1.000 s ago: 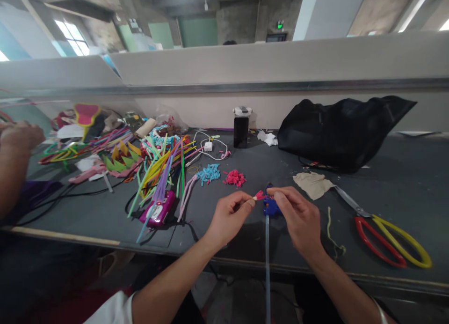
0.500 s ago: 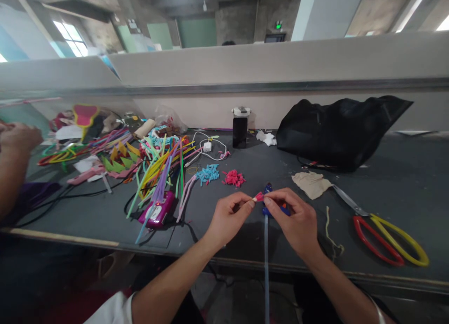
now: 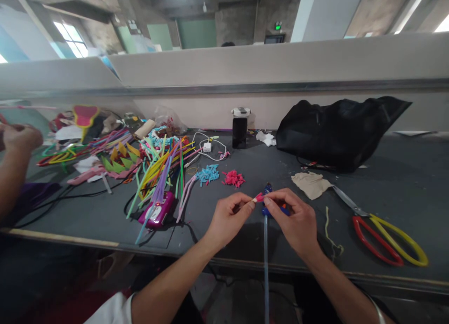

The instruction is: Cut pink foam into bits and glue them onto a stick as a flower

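Between my two hands is a small pink and white piece point(image 3: 259, 197), apparently of fuzzy craft material. My left hand point(image 3: 229, 218) pinches its pale end between thumb and fingers. The pink end is pinched by my right hand point(image 3: 293, 216). Behind my right hand lies a blue glue gun point(image 3: 265, 211), partly hidden, with a long clear glue stick point(image 3: 266, 268) reaching past the table edge. Just beyond my hands sit a heap of short pink pieces point(image 3: 233, 178) and a heap of short blue pieces point(image 3: 207, 174).
Fuzzy stems point(image 3: 157, 174) lie at left beside a purple device point(image 3: 159, 214). A phone point(image 3: 240, 133) stands at the back near a white charger point(image 3: 207, 147). At right are a black bag point(image 3: 329, 134), a beige cloth point(image 3: 311, 184) and large scissors point(image 3: 365, 215). Another person's hand point(image 3: 23, 139) is at far left.
My hands stay almost still, pinching the same pink and white piece. At far left, the other person's hand has shifted slightly, and a pink strip near it has moved.
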`<state>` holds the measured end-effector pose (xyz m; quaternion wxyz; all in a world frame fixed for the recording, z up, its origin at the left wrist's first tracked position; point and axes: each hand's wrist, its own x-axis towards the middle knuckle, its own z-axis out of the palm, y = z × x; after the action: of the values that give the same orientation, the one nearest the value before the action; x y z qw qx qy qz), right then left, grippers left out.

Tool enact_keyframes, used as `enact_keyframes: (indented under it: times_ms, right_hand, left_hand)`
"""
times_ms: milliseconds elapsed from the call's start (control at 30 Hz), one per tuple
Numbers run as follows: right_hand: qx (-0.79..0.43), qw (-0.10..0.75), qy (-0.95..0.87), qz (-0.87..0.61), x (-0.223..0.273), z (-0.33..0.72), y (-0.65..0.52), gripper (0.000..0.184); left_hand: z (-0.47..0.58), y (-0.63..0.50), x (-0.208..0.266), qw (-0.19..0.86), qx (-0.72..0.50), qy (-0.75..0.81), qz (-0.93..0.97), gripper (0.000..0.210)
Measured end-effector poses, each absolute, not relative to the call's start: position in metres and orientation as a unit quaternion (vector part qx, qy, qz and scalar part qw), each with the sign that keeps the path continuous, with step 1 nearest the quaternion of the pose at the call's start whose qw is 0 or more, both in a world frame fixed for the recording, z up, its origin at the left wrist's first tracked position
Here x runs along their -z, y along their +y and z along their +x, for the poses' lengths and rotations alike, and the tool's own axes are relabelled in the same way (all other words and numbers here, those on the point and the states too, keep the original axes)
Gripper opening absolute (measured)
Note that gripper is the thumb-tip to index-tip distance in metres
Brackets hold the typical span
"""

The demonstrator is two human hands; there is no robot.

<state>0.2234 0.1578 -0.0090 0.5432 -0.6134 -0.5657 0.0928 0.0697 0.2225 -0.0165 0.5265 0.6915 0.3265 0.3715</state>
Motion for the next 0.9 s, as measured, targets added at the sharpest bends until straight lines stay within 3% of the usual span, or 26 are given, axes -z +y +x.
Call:
enact_keyframes:
  times_ms: [133, 367, 633, 767, 900]
  right_hand:
    - [-0.117, 0.554, -0.550, -0.613, 0.010, 0.226, 0.157, 0.010]
    - [-0.173, 0.605, -0.482, -0.610, 0.021, 0.235, 0.160, 0.018]
    - [-0.150, 0.578, -0.492, -0.633, 0.023, 0.235, 0.162, 0.017]
    - [-0.107, 0.499, -0.543, -0.667, 0.024, 0.245, 0.166, 0.016]
    - [-0.021, 0.313, -0.614, -0.724, 0.036, 0.265, 0.168, 0.031]
  left_hand:
    - [0.069, 0.223, 0.015, 0.531, -0.375, 0.335, 0.683, 0.023]
    - [0.070, 0.224, 0.009, 0.628, -0.385, 0.335, 0.587, 0.026]
    - [0.069, 0.225, 0.007, 0.671, -0.376, 0.327, 0.548, 0.027]
    - [0.067, 0.226, 0.009, 0.681, -0.390, 0.308, 0.538, 0.025]
    - [0.065, 0.229, 0.010, 0.683, -0.410, 0.301, 0.525, 0.024]
